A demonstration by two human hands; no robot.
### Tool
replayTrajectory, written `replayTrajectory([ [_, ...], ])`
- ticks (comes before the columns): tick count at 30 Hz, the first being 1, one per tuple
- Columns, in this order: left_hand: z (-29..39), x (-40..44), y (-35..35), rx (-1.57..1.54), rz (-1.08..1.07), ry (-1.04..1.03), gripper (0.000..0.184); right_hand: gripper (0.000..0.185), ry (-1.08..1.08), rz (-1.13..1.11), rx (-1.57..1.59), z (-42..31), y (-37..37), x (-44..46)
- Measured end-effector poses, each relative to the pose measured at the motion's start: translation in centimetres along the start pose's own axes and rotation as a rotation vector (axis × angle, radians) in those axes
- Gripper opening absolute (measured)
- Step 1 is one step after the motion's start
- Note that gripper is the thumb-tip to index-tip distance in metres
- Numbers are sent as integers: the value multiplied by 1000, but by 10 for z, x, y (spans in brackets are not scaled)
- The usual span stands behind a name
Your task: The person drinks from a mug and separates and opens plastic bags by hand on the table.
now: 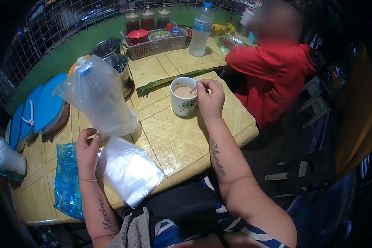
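Note:
A white mug (183,105) with a green round print stands on the table, holding a milky brown drink (183,91). At its right rim my right hand (211,98) is closed in a pinch on a thin spoon (193,90), whose lower end dips into the drink. My left hand (87,151) rests on the table with loosely curled fingers, thumb apart, and nothing seen in it. Just right of it lies a stack of clear plastic bags (130,165); a blue plastic pack (67,177) is on its left. Beyond it stands a large cloudy plastic bag (98,95).
Blue-lidded containers (49,101) line the left side, near metal pots (120,68). A basket (157,47) with red dishes, sauce bottles (148,21) and a water bottle (201,31) stand at the back. A person in a red top (270,78) sits at the right.

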State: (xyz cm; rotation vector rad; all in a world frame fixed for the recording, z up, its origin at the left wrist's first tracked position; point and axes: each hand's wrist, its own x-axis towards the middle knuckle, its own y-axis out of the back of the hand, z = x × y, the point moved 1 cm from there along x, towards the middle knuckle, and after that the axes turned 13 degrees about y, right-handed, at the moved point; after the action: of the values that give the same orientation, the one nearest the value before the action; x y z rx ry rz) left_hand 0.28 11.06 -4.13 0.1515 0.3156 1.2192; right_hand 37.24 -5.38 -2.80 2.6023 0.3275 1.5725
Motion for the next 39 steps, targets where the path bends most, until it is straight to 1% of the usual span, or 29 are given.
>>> replayTrajectory([
  [3, -3, 2, 1, -5, -6, -26, 20, 7, -50, -37, 18, 4, -1, -1],
  [6, -3, 3, 1, 12, -15, -4, 20, 10, -81, -72, 73, 7, -1, -2],
  [11, -4, 2, 0, 47, 6, -35, 20, 11, -161, -39, 179, 11, -5, -4],
  [15, 4, -5, -4, 9, 18, -47, 16, 13, -205, -76, 147, 17, -7, -5],
  [18, 1, -2, 0, 39, 12, -24, 17, 15, -158, -114, 47, 12, -6, -5],
  [24, 13, -13, -1, 70, 8, -47, 19, 18, -153, -133, 67, 20, -10, -7],
  [27, 0, -3, -1, 50, 15, -179, 23, 19, -287, -174, 277, 28, -12, -7],
  [28, 3, -5, -2, 64, 15, -138, 24, 18, -311, -184, 338, 28, -10, -6],
  [32, 2, -3, -4, 59, -8, -133, 24, 13, -426, -128, 511, 23, -12, -3],
  [35, -8, 6, -5, 94, 6, -181, 24, 11, -509, -114, 545, 17, -10, -2],
  [39, -5, 5, -4, 61, -5, -157, 23, 10, -575, -89, 546, 9, -9, -2],
])
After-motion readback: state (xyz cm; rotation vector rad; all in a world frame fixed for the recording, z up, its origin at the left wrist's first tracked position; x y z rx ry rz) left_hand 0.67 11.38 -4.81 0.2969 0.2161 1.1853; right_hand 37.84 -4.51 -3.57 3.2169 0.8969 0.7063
